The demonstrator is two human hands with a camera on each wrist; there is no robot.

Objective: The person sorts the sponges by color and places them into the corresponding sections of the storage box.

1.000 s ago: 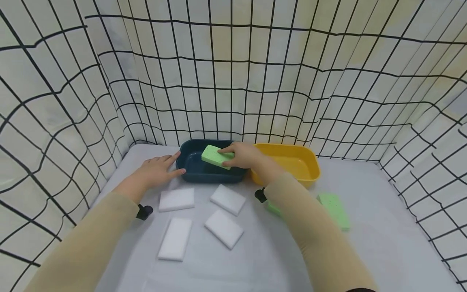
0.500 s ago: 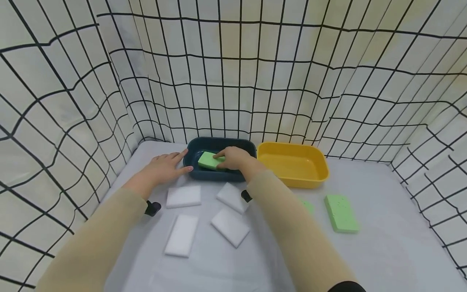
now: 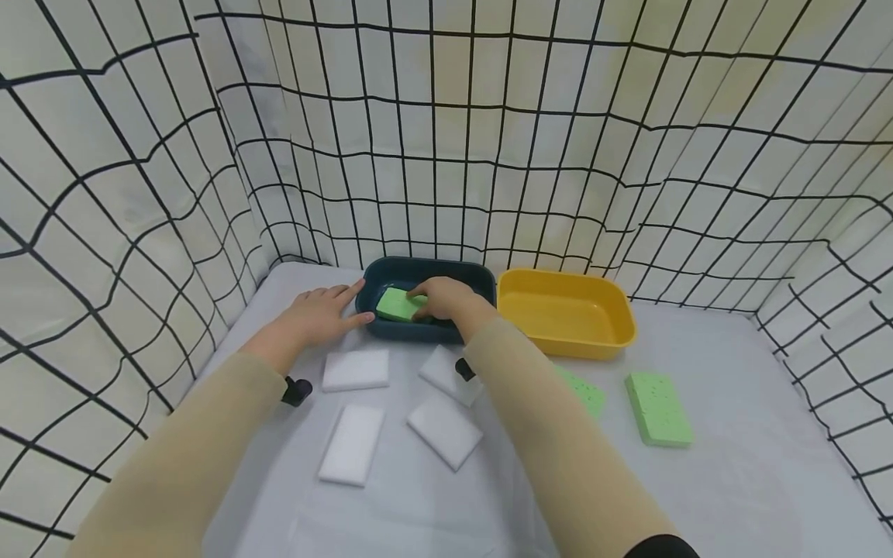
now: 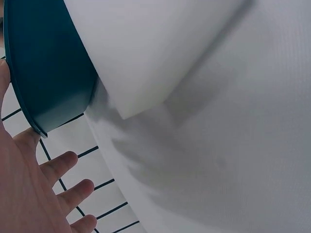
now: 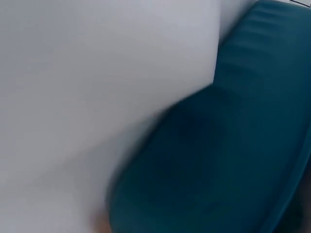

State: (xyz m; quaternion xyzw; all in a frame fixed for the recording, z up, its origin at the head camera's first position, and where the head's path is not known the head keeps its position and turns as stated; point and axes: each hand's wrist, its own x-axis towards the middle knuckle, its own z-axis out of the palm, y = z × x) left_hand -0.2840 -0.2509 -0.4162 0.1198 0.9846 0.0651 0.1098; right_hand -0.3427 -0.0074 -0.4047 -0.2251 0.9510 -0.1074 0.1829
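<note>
In the head view, my right hand (image 3: pixel 449 298) is down inside a dark teal tub (image 3: pixel 425 335), pinching a green sponge (image 3: pixel 398 304) by its right end. The sponge lies low in the tub, and my palm hides part of it. My left hand (image 3: pixel 317 314) is at the tub's left end, fingers spread, thumb and index finger touching the rim. From the left wrist, the left hand (image 4: pixel 24 179) shows against the tub wall (image 4: pixel 53 68), other fingers extended. The right wrist view holds mostly the tub's outer wall (image 5: pixel 228 145), blurred; the right hand's grip is hidden there.
A yellow tub (image 3: pixel 565 314) stands directly right of the teal one. Several white sponges (image 3: pixel 352 446) lie in front. To the right are a green sponge (image 3: pixel 659 409) and another green sponge (image 3: pixel 584 394) partly behind my right sleeve. Black wire grid (image 3: pixel 432 155) surrounds the table.
My right hand has lowered the green sponge from above the teal tub down into it. The left hand keeps to the tub's left rim. The head view has shifted slightly.
</note>
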